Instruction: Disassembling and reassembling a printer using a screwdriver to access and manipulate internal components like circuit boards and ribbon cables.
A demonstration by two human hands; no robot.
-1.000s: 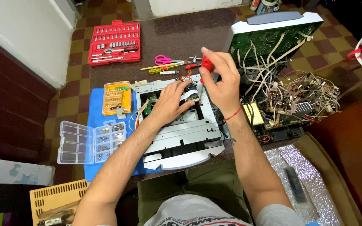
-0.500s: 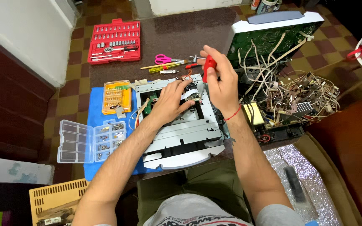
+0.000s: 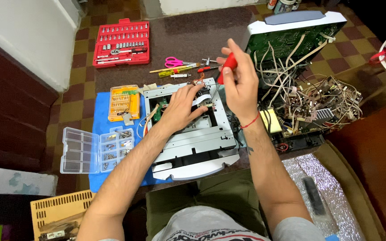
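Note:
A grey metal disc-drive chassis point(image 3: 202, 143) lies on the dark table in front of me, partly on a blue mat point(image 3: 101, 125). My left hand point(image 3: 182, 107) rests flat on its upper part, fingers on a small board with a white ribbon cable. My right hand point(image 3: 237, 82) is closed around a red-handled screwdriver point(image 3: 226, 67), whose shaft points down at the chassis's upper right corner. The tip is hidden behind my fingers.
A red socket set point(image 3: 122, 42) lies far left, with pink scissors point(image 3: 175, 61) and loose screwdrivers point(image 3: 177, 70) nearer. An orange bit case point(image 3: 123, 102) and a clear parts box point(image 3: 97, 149) sit left. An opened device with a green board point(image 3: 291, 35) and tangled wires point(image 3: 322, 100) fills the right.
My right hand with the screwdriver has shifted slightly and turned. My left hand stays on the chassis.

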